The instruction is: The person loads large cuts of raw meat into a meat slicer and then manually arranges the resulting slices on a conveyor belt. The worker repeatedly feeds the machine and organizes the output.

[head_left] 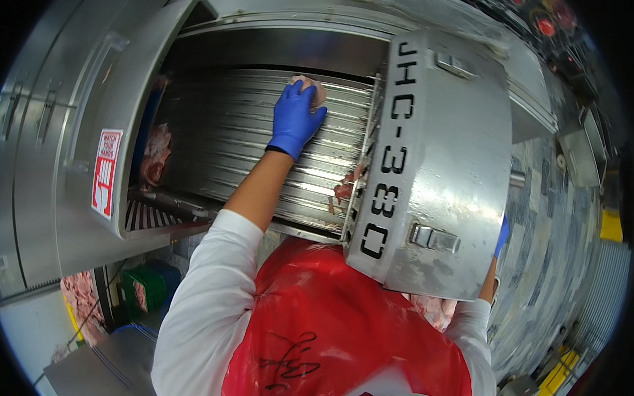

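one round, pale pink meat piece [317,94]: on a slatted metal belt [224,124], near its far edge.

one left hand [295,122], blue-gloved: fingers a little bent and touching the meat piece, thumb set apart; whether it grips or merely presses, cannot tell.

one right hand [502,236], blue-gloved: mostly behind the metal cover [441,159]; wide, narrow or holding something, cannot tell.

progress, by judgement: handling seems midway, with the single piece on the slats and under the fingers. further meat [156,155] lies at the belt's left end, and more meat [432,309] shows below the cover. which of these lots is finished and which is left, cannot tell. small scraps [345,190] rest by the belt's right edge, seemingly uncollected.

edges and room: a raised metal wall [277,47] bounds the far side, just beyond the fingertips. bare slats run leftward from the left hand to the metal frame [192,24], the widest open room. rightward, the cover's edge stands near, so sideways room looks short. toward the red apron [321,323], more bare slats, crossed by the left forearm.
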A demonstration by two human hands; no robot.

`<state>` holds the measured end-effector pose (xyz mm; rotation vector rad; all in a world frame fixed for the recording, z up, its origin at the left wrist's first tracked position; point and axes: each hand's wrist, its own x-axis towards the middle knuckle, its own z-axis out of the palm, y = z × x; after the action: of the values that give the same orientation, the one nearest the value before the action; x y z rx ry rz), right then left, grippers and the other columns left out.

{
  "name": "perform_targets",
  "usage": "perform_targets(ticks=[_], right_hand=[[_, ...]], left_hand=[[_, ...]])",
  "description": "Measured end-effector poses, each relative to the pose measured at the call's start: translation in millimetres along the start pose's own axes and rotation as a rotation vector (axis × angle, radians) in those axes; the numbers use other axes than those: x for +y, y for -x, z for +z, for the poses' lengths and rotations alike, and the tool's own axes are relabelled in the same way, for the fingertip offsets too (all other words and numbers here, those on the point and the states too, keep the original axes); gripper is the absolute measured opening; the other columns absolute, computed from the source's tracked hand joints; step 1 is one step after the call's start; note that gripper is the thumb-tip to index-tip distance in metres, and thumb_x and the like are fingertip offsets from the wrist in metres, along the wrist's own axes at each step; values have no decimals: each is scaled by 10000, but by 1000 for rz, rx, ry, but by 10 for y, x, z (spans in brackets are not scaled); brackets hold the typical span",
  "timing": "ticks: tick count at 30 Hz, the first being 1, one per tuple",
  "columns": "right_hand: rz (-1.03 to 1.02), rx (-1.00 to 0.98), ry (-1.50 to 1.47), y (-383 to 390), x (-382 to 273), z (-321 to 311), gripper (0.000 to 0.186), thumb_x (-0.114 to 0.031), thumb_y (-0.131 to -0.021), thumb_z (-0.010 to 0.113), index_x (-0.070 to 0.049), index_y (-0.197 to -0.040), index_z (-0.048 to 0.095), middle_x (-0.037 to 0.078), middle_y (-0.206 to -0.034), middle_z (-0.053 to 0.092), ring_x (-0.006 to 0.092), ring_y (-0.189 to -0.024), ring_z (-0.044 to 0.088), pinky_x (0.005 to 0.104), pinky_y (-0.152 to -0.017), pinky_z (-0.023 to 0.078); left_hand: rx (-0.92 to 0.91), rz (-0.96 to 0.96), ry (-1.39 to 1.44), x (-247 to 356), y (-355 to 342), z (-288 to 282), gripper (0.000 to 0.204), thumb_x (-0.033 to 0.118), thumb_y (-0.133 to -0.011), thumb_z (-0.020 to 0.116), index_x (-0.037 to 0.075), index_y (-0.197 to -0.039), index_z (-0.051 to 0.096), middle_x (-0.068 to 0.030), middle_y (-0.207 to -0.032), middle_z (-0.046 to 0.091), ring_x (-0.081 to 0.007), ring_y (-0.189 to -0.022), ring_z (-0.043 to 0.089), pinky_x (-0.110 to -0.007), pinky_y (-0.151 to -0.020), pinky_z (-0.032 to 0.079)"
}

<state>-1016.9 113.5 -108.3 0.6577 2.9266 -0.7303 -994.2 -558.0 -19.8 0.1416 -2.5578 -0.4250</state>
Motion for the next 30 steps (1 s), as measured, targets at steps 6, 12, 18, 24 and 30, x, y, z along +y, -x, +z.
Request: perform_targets(ticks=[6, 12, 18, 24, 30], right_hand=[[-113, 194, 235, 624, -35, -29, 505, -403, -1043, 428, 14, -994, 708, 258, -1013, 729, 441, -909, 684, 489, -835, 526], [-174, 211, 195, 1061, 44, 233, 474, -377, -1040, 430, 5, -1005, 708, 256, -1025, 727, 436, -929, 685, 491, -846, 530], [-99, 207, 218, 1406, 238, 119, 444, -352, -1038, 433, -4, -1016, 709, 254, -1038, 726, 432, -948, 686, 494, -858, 533], [-77, 192, 211, 1448, 296, 11, 416, -327, -1035, 436, -14, -1027, 709, 252, -1051, 724, 428, -968, 687, 496, -869, 536], [-100, 188, 194, 1228, 261, 14, 389, -302, -1032, 438, -23, -1037, 710, 250, -1064, 723, 423, -988, 688, 499, -880, 540]], left_hand=[[-23, -215, -137, -855, -72, -88, 301, 78, -881, 622, 87, -1180, 646, -175, -1288, 632, -394, -1166, 616, -484, -975, 524], [195, -359, -220, -2413, -94, -464, 291, 106, -909, 608, 104, -1195, 663, -170, -1334, 614, -382, -1189, 614, -466, -1026, 499], [25, -463, -515, -3106, -383, -739, 251, 105, -933, 612, 99, -1163, 712, -184, -1313, 640, -388, -1230, 625, -480, -1002, 543], [-211, -649, -646, -3643, -531, -906, 288, 155, -969, 585, 67, -1218, 700, -207, -1284, 674, -387, -1182, 668, -488, -979, 558], [-108, -797, -736, -2621, -375, -580, 579, 445, -987, 501, 107, -1456, 534, -197, -1524, 484, -397, -1429, 438, -644, -1136, 334]])
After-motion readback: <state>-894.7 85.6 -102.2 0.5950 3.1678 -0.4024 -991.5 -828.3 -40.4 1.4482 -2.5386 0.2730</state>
